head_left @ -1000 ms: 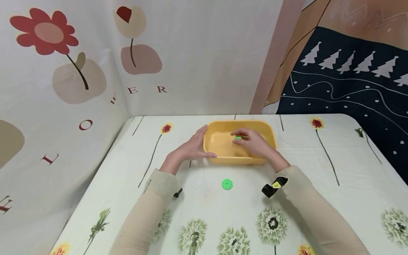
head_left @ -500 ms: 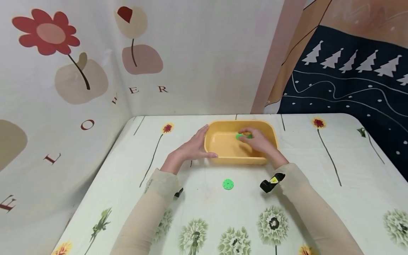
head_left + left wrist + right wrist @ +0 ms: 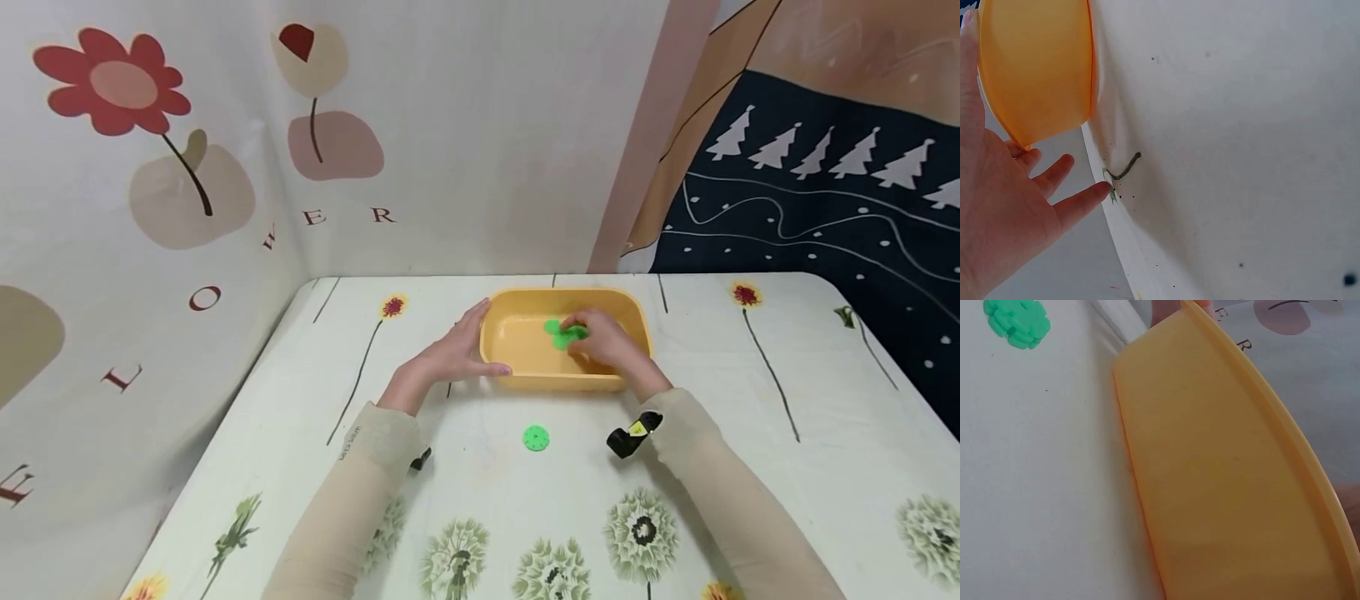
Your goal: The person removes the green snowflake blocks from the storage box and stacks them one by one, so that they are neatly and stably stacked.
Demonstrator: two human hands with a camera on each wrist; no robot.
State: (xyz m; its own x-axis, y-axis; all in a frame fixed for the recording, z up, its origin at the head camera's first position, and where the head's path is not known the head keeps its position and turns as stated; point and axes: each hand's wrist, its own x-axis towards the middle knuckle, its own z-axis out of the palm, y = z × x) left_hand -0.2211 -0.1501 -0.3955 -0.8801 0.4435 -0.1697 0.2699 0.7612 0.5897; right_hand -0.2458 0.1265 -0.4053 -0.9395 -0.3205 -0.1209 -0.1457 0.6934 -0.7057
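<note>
A yellow plastic basin (image 3: 517,343) stands on the table. My left hand (image 3: 455,348) rests against its left end, thumb on the front rim; in the left wrist view the fingers of the left hand (image 3: 1016,206) are spread and fairly straight beside the basin (image 3: 1038,69). My right hand (image 3: 606,340) reaches inside, its thumb and fingertips pinching a green plastic disc (image 3: 576,332). Other green discs (image 3: 552,326) lie on the basin floor by those fingertips. In the right wrist view the basin wall (image 3: 1222,462) hides most of that hand and the held disc.
In front of the basin, a green notched disc piece (image 3: 536,438) lies on the flower-print tablecloth (image 3: 465,467). From the side the green piece (image 3: 1017,322) looks layered. A white printed cloth (image 3: 480,167) hangs behind the table, a dark tree-patterned one (image 3: 810,192) at the right.
My right hand has lowered into the basin, and more green discs now show beneath its fingertips. The left hand keeps its place at the basin's left end.
</note>
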